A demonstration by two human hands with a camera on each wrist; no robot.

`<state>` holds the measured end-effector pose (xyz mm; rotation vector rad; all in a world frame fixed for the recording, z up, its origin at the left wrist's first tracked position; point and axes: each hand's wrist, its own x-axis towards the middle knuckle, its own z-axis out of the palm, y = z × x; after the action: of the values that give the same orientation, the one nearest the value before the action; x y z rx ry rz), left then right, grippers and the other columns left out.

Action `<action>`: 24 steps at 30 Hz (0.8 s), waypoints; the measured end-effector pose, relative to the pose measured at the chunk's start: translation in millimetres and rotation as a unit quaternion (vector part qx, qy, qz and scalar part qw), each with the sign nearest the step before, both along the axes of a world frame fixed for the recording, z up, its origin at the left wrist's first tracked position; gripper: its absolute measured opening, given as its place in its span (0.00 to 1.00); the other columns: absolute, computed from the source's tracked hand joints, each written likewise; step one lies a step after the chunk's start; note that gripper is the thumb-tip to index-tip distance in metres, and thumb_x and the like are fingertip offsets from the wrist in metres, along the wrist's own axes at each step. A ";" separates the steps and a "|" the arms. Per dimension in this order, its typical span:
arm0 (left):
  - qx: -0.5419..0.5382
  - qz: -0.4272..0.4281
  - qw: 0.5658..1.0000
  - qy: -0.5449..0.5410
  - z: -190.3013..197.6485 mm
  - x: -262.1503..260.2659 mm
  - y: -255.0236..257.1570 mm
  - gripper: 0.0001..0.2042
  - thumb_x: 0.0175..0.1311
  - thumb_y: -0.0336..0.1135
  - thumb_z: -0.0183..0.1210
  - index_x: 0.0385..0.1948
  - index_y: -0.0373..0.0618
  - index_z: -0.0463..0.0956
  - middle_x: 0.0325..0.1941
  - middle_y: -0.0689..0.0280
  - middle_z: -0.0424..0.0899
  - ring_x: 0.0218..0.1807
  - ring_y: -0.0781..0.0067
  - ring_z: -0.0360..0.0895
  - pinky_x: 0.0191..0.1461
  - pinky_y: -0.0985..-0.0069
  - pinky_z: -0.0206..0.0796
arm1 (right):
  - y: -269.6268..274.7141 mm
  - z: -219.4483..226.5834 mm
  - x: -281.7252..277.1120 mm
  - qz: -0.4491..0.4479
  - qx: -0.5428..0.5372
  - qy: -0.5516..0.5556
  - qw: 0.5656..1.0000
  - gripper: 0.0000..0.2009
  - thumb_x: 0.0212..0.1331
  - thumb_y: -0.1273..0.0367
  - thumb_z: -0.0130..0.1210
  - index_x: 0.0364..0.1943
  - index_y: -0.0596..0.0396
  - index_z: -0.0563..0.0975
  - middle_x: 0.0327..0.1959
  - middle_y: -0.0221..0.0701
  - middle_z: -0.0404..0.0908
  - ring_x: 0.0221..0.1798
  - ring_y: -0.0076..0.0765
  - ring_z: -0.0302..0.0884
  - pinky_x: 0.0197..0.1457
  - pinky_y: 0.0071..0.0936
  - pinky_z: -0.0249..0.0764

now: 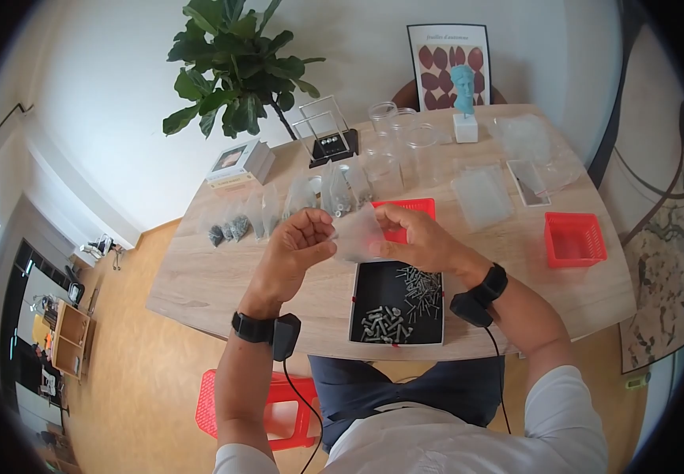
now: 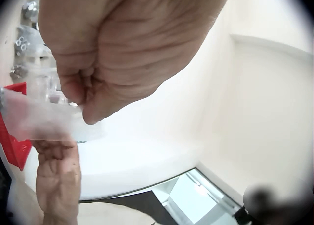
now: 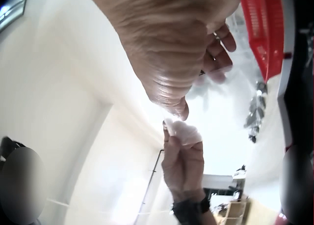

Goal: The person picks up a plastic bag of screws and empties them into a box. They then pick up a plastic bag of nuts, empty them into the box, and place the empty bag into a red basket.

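Over the table, a translucent plastic bag (image 1: 358,235) is held up between both hands. The left hand (image 1: 298,246) pinches one edge of it between thumb and curled fingers, which the left wrist view shows close up at the left hand (image 2: 117,53). At the opposite edge, the right hand (image 1: 417,239) grips the bag with its thumb in front and fingers behind. No contents show inside the bag. Below the hands lies a black tray (image 1: 369,286) with a white rim, carrying thin screws (image 1: 421,291) at the right and thicker bolts (image 1: 385,324) near the front.
A red basket (image 1: 417,208) sits behind the right hand, another red basket (image 1: 575,241) at the right. Filled bags (image 1: 340,188) stand in a row behind the left hand. Flat bags (image 1: 482,197) lie at the right, clear jars (image 1: 425,154) at the back.
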<state>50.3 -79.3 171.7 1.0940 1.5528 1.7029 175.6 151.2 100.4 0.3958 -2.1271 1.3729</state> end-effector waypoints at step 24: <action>-0.088 0.058 0.938 0.329 -33.1 38.8 22.3 0.07 0.76 0.27 0.61 0.38 0.33 0.80 0.30 0.58 0.82 0.34 0.65 0.75 0.43 0.69 0.67 | 2.4 37.5 29.9 0.082 -0.069 -0.109 0.988 0.11 0.74 0.66 0.61 0.49 0.61 0.86 0.35 0.25 0.85 0.40 0.17 0.79 0.48 0.21 0.75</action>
<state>89.1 -57.0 138.6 1.6014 2.1591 1.2851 205.5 153.6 137.9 0.3862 -2.1940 1.7165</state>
